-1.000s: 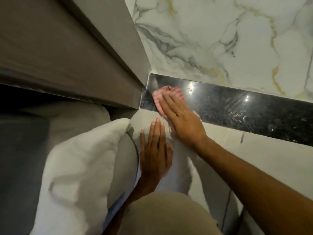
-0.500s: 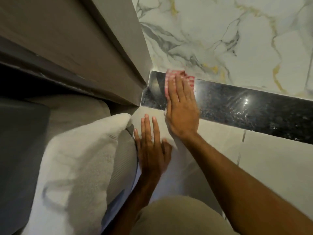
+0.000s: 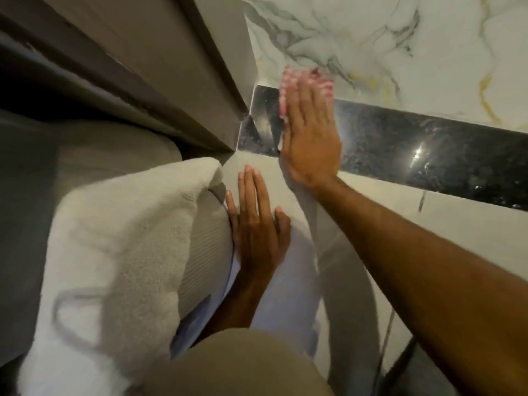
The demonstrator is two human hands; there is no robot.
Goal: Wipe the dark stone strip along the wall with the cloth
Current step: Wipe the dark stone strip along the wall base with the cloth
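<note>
A glossy dark stone strip (image 3: 414, 150) runs along the wall from the corner at the middle to the right edge. My right hand (image 3: 310, 138) lies flat across the strip's left end and presses a pink-and-white checked cloth (image 3: 288, 78) against it. The cloth shows above my fingertips, reaching onto the white marble. My left hand (image 3: 255, 224) rests flat, fingers together, on the pale surface below the strip, holding nothing.
White marble (image 3: 400, 38) with grey and gold veins rises above the strip. A grey-brown wooden panel (image 3: 148, 52) closes the corner on the left. A white towel (image 3: 120, 238) lies bunched at my left. My beige-clad knee (image 3: 228, 367) fills the bottom.
My right hand has slid the cloth upward across the strip, from its lower part to its top edge and onto the marble. My left hand has stayed flat in place.
</note>
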